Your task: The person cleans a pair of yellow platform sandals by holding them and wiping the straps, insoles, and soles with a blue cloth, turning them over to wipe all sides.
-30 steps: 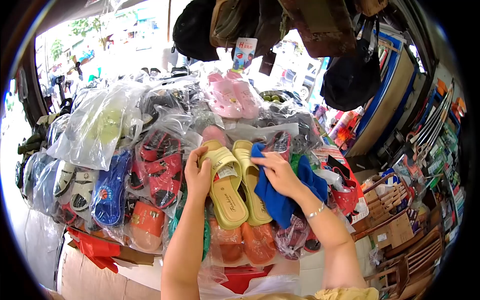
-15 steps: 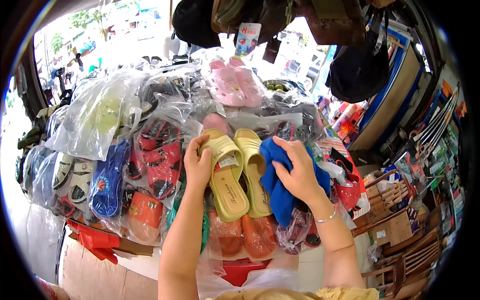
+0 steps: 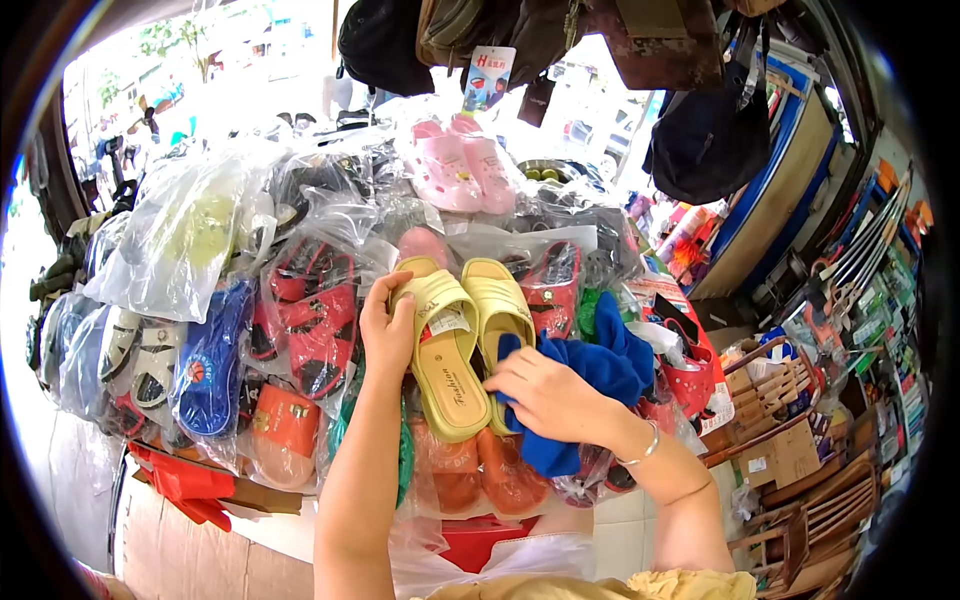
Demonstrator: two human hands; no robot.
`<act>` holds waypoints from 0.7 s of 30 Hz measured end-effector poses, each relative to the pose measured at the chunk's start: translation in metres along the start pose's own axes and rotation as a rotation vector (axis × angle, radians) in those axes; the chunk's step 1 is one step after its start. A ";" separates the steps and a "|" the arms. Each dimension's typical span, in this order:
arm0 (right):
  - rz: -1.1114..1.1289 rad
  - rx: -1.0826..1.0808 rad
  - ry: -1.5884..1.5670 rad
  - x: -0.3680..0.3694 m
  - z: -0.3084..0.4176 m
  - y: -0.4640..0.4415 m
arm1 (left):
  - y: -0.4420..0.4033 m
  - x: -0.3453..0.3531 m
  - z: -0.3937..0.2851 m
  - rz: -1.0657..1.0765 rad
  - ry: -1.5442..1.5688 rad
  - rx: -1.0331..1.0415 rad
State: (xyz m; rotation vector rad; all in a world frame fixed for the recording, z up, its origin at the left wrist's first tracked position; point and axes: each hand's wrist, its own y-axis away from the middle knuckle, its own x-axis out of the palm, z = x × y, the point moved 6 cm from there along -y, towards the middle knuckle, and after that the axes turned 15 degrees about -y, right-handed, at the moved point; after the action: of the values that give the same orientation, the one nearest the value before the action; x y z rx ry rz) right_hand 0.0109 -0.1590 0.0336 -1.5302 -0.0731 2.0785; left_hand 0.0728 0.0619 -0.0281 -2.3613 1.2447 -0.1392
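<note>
A pair of pale yellow slide sandals [image 3: 452, 385] is held side by side above the plastic-wrapped footwear, soles down and insoles facing me. My left hand [image 3: 388, 325] grips the left sandal at its outer edge by the strap, thumb on top. A blue cloth [image 3: 600, 370] is bunched in my right hand [image 3: 545, 395], whose fingers press part of it onto the right sandal's insole, just below the strap. The rest of the cloth trails off to the right. A small white and red label shows inside the left sandal.
Bagged footwear covers the stall: pink clogs [image 3: 460, 175] at the back, red sandals [image 3: 318, 325], blue slippers [image 3: 213, 360] and orange slippers [image 3: 285, 430]. Dark hats and bags, including a black hat [image 3: 710, 145], hang overhead. A wooden chair [image 3: 815, 525] stands at the lower right.
My right hand has moved down and left with the blue cloth, from beside the right sandal onto its insole. My left hand keeps its hold on the left sandal.
</note>
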 end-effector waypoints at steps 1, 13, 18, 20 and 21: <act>0.093 0.038 -0.100 -0.004 0.004 0.001 | -0.001 0.000 0.000 0.000 0.001 0.000; -0.163 -0.074 -0.109 -0.037 0.003 -0.014 | 0.015 0.002 -0.055 0.049 -0.320 0.407; -0.293 0.104 0.043 -0.026 -0.042 -0.041 | 0.039 0.017 -0.087 0.166 -0.665 0.619; -0.200 0.058 0.332 -0.012 -0.029 -0.036 | 0.036 0.017 -0.083 0.179 -0.693 0.588; -0.222 0.024 0.137 -0.022 -0.024 -0.033 | 0.036 0.016 -0.085 0.180 -0.708 0.603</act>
State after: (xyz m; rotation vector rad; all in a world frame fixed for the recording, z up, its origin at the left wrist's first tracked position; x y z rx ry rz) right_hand 0.0499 -0.1472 0.0560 -1.5698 -0.1590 1.7918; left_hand 0.0298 0.0014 0.0292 -1.5561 0.8835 0.3146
